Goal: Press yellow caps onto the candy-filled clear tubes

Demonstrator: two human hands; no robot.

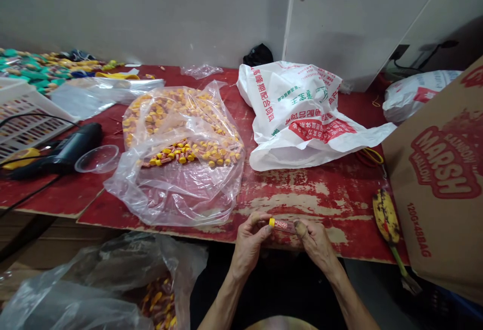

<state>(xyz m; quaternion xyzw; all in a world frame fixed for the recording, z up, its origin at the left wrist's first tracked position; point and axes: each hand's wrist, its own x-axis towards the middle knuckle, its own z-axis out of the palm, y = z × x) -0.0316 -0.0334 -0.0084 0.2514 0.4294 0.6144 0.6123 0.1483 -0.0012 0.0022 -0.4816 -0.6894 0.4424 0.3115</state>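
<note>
Between my two hands, near the table's front edge, lies a small clear tube (281, 225) with a yellow cap and reddish-white bits inside. My left hand (253, 234) pinches it at the capped end. The fingers of my right hand (310, 237) are closed on its other end, which they partly cover. Left of my hands, a clear plastic bag (177, 196) lies open toward me on the table, filled with many similar yellow-capped tubes (181, 154).
A white printed sack (302, 113) lies beyond my hands. To the right are a ripe banana (387, 217) and a cardboard box (445, 184). At left are a black heat gun (71, 149), a clear lid (97, 159) and a white basket (33, 113). Another plastic bag (94, 290) sits below the table.
</note>
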